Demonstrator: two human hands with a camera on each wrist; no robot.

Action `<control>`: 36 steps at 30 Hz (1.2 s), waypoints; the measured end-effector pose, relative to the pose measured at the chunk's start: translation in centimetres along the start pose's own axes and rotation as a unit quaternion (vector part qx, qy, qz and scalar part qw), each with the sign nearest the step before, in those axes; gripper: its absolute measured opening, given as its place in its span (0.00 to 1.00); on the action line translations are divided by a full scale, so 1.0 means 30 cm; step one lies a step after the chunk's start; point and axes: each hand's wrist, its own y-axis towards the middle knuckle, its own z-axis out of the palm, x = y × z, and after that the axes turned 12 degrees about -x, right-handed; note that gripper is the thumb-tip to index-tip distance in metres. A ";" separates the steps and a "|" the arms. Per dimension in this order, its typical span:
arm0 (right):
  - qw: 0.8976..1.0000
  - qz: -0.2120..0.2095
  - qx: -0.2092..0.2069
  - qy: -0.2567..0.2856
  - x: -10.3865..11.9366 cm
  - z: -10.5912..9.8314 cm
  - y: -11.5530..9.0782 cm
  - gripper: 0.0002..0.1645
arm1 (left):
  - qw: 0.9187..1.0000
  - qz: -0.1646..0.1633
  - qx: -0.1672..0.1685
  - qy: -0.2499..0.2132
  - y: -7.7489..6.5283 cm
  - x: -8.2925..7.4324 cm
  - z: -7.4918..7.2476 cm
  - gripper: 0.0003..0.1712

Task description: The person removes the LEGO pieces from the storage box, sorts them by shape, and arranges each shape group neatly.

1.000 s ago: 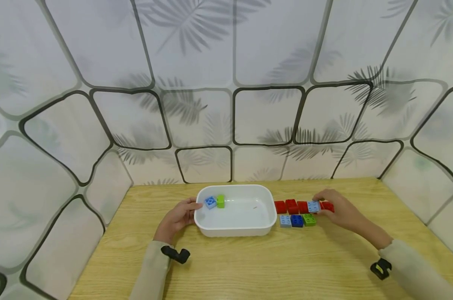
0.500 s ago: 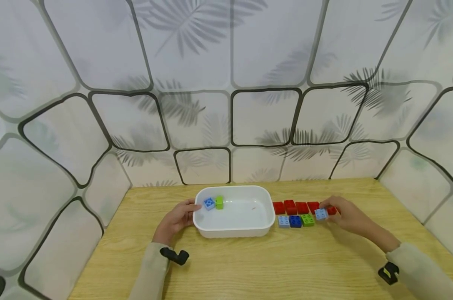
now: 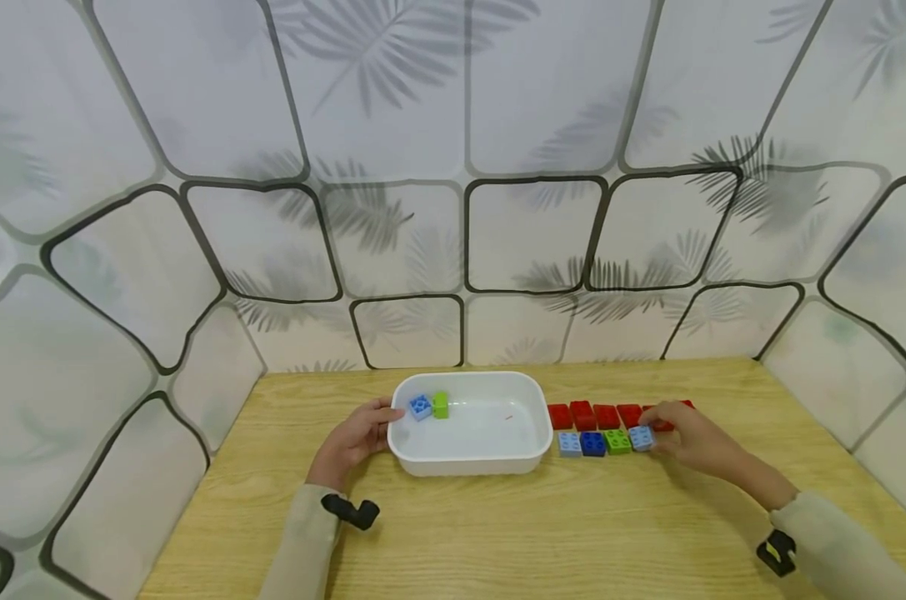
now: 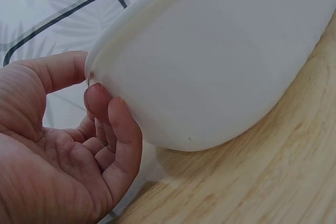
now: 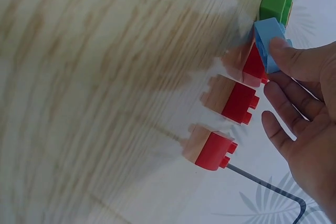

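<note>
My left hand holds the left end of a white plastic tub; its thumb is over the rim and its curled fingers are against the outer wall. Inside the tub lie a blue brick and a lime green brick. At the right, my right hand pinches a light blue toy brick, seen tilted in the right wrist view. The pinched brick is at the right end of a front row, beside a green brick. Whether it touches the table is unclear.
The front row also has a dark blue brick and another light blue brick. Behind it runs a row of several red bricks, partly hidden by my right hand. A patterned wall covering rises behind the wooden table.
The light blue brick in my right hand has moved from above the red row, toward me and slightly right, to the end of the front row. My left hand stays on the tub.
</note>
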 end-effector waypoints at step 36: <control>0.988 -0.102 -0.039 -0.111 -0.034 0.020 -0.020 0.23 | 1.000 0.000 -0.001 0.003 0.003 0.005 -0.001 0.32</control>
